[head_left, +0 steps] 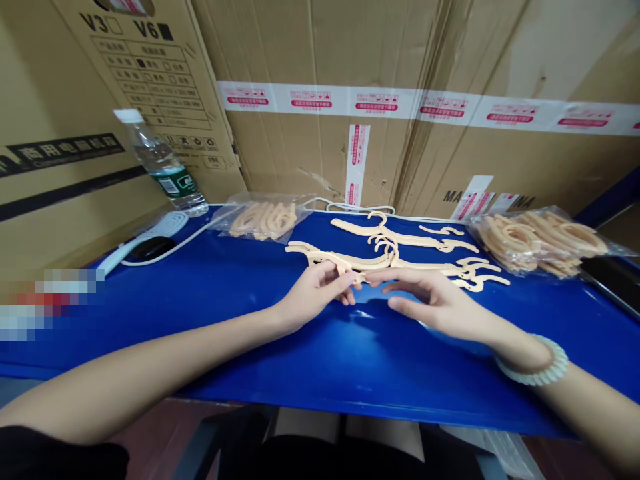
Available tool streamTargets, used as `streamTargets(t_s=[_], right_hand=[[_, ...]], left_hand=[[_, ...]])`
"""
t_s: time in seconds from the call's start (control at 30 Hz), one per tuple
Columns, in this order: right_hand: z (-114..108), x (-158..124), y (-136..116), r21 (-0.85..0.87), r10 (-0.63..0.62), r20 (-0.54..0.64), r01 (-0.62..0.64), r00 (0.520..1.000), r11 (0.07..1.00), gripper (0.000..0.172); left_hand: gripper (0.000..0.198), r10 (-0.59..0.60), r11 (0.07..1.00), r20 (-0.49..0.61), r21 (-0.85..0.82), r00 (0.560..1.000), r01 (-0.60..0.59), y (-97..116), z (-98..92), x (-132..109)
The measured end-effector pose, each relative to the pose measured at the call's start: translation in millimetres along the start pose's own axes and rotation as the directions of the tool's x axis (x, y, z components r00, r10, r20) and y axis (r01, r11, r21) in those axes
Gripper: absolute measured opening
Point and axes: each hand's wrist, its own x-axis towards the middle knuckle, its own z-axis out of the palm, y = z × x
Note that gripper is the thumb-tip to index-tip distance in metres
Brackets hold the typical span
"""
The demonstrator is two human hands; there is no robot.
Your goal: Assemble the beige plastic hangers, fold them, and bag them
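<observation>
My left hand (311,293) is closed, pinching a small beige plastic hanger part (343,267) between thumb and fingers. My right hand (440,303) is at its right with fingers outstretched and the thumb apart. Its index fingertip reaches the end of the held part; I cannot tell whether they touch. Just beyond both hands, several beige plastic hangers (367,260) with hooks and arms lie close together on the blue table, partly hidden by my fingers. Another hanger (407,237) lies farther back, with a loose curved arm (441,231) behind its right end.
Clear bags of beige hanger parts lie at the back left (265,220) and right (537,240). A water bottle (173,177), a white cable (187,243) and a dark rounded object (153,248) are on the left. Cardboard boxes (310,153) wall the back of the blue table (320,367).
</observation>
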Motion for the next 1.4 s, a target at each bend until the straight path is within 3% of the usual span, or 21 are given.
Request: streamTargets(t_s=[0.07, 0.13, 0.2, 0.33, 0.47, 0.67, 0.8, 0.97, 1.1, 1.27, 1.4], right_hand=[[-16.1, 1.0, 9.7, -0.06, 0.013, -0.088, -0.018, 0.996, 0.998, 0.036], [-38.8, 2.3, 26.5, -0.263, -0.02, -0.253, -0.049, 0.967, 0.963, 0.033], [-62.0, 3.3, 47.6, -0.561, -0.088, -0.367, -0.145, 0.926, 0.815, 0.03], [-92.1, 6.1, 86.5, -0.793, -0.044, -0.309, -0.232, 0.95, 0.563, 0.031], [-99.2, 12.6, 107.1, -0.851, -0.026, -0.26, -0.216, 0.965, 0.478, 0.026], [-101.2, 18.0, 107.5, -0.802, -0.053, -0.298, -0.22, 0.953, 0.556, 0.014], [-102.5, 14.6, 94.3, -0.732, -0.036, -0.375, -0.272, 0.926, 0.625, 0.012], [-105.3, -2.0, 68.9, -0.535, -0.03, -0.452, -0.245, 0.891, 0.809, 0.025], [-108.1, -16.9, 47.1, -0.376, 0.085, -0.417, -0.257, 0.905, 0.89, 0.042], [-112.2, -21.8, 34.9, -0.289, 0.12, -0.339, -0.225, 0.933, 0.931, 0.042], [-115.9, -22.3, 37.1, -0.278, 0.136, -0.306, -0.225, 0.942, 0.934, 0.042]], left_hand=[[0.034, -0.037, 0.997, -0.036, -0.067, 0.999, 0.035, -0.9, 0.1, 0.2], [0.033, -0.057, 0.995, -0.044, -0.09, 0.997, 0.053, -2.0, 0.8, 0.0], [0.032, -0.054, 0.996, -0.046, -0.077, 0.997, 0.05, -2.7, 1.7, -0.4], [0.028, -0.045, 0.998, -0.065, -0.042, 0.997, 0.042, -1.6, 3.6, -2.1], [0.027, -0.039, 0.999, -0.071, -0.025, 0.997, 0.038, 0.5, 4.3, -4.1], [0.029, -0.034, 0.998, -0.093, -0.055, 0.995, 0.029, 1.1, 0.6, -4.0], [0.029, 0.035, 0.993, -0.125, -0.104, 0.992, -0.048, 8.3, -5.0, -1.6], [0.026, 0.087, 0.97, -0.241, -0.199, 0.967, -0.137, 20.8, -15.3, 4.4], [0.026, 0.078, 0.95, -0.305, -0.266, 0.949, -0.164, 23.6, -24.6, 10.8], [0.029, 0.039, 0.934, -0.321, -0.325, 0.946, -0.149, 20.5, -31.9, 15.6], [0.026, -0.016, 0.914, -0.272, -0.395, 0.962, -0.096, 20.6, -31.3, 15.1]])
